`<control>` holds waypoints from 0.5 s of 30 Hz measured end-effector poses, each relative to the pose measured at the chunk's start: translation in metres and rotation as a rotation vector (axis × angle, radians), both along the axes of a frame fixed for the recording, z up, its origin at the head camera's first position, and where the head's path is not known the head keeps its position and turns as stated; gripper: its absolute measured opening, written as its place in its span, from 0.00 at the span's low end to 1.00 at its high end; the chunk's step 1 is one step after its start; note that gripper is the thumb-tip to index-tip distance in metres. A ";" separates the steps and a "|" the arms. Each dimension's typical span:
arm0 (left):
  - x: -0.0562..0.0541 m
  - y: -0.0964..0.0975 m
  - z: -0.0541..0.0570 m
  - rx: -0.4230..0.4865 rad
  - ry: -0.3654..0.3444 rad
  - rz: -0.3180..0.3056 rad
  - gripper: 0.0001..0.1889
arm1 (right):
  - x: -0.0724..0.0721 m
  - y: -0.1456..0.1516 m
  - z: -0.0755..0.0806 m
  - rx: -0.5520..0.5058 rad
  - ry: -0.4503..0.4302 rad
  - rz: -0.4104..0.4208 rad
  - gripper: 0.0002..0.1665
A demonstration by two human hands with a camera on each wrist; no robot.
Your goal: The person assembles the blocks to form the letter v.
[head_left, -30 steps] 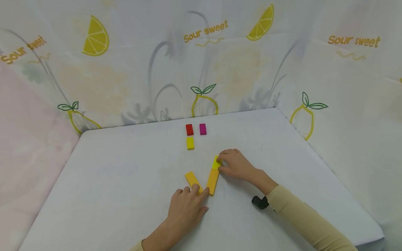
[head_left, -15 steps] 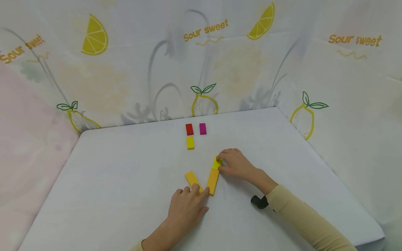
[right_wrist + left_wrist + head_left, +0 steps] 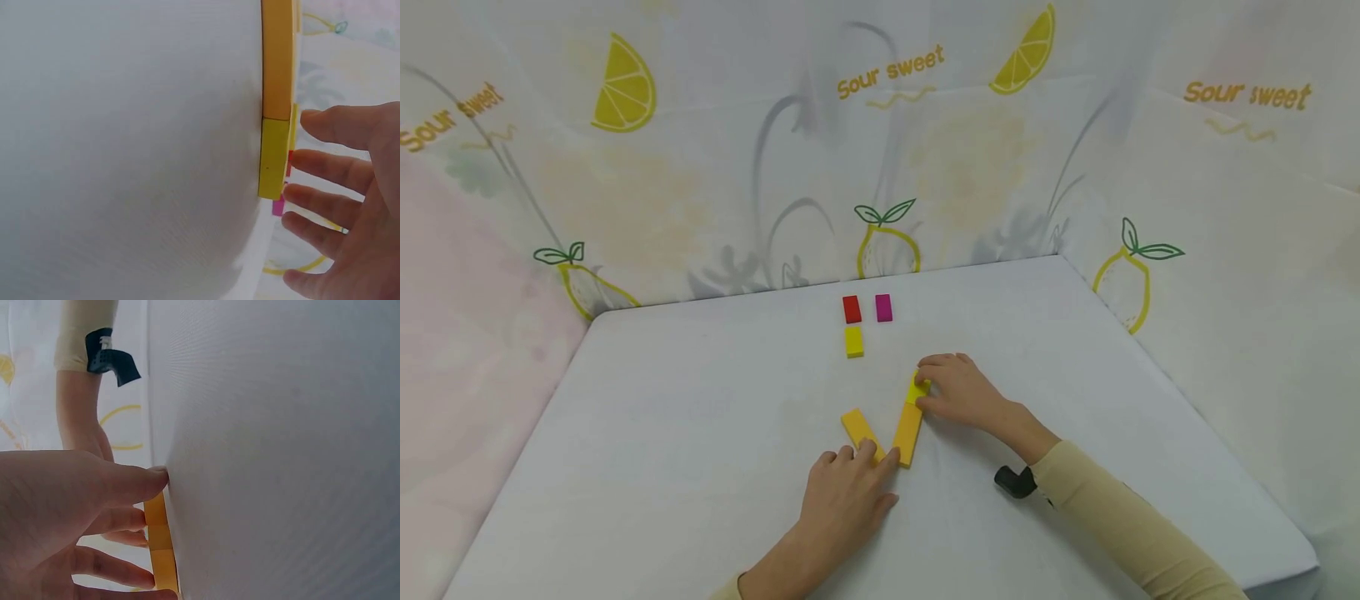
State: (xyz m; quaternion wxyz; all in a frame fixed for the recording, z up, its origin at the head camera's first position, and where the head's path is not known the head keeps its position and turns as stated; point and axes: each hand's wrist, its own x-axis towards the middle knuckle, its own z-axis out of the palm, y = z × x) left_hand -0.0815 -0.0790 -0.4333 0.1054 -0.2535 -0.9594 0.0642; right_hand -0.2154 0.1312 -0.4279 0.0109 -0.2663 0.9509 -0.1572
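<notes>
Evidently, left hand: fingers reach forward without wrapping round anything; the index tip touches the near end of the right orange block, another finger rests on the left orange block. It probably lies there to keep both pieces from sliding.
Right hand: loose rather than clenched, its fingers fairly straight at the top of the near yellow block. The right wrist view shows the thumb apart from the blocks; how firmly the other fingertips touch, I cannot tell. Such a light pose would suit lining up a small piece without disturbing its neighbour.
Yellow-orange seam: near yellow block and right orange block meet end to end in one straight strip, apparently so that they read as a single long bar.
Orange pair: lying flat, slanting together toward the person like a V; whether the near ends touch is hidden by the left hand.
Farther blocks: a second yellow block, with a red block just behind it and a magenta block beside the red, seemingly set aside within reach, out of the working space.
White table: its plain cloth makes the colours easy to tell apart.
</notes>
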 end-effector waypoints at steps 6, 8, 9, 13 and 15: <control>-0.001 0.000 0.000 -0.003 -0.027 0.006 0.28 | -0.008 -0.001 0.001 -0.028 0.024 0.019 0.14; 0.000 -0.001 0.000 -0.003 -0.022 0.005 0.28 | -0.013 -0.002 0.001 -0.043 0.014 0.014 0.15; 0.000 -0.001 0.000 -0.005 -0.019 0.005 0.28 | -0.016 -0.002 0.001 -0.051 0.003 0.008 0.15; -0.001 -0.001 0.000 -0.011 -0.022 0.004 0.28 | -0.028 -0.001 0.000 -0.059 -0.040 -0.008 0.18; -0.002 -0.001 0.000 -0.011 -0.029 0.002 0.29 | -0.035 -0.001 0.000 -0.061 -0.059 -0.017 0.19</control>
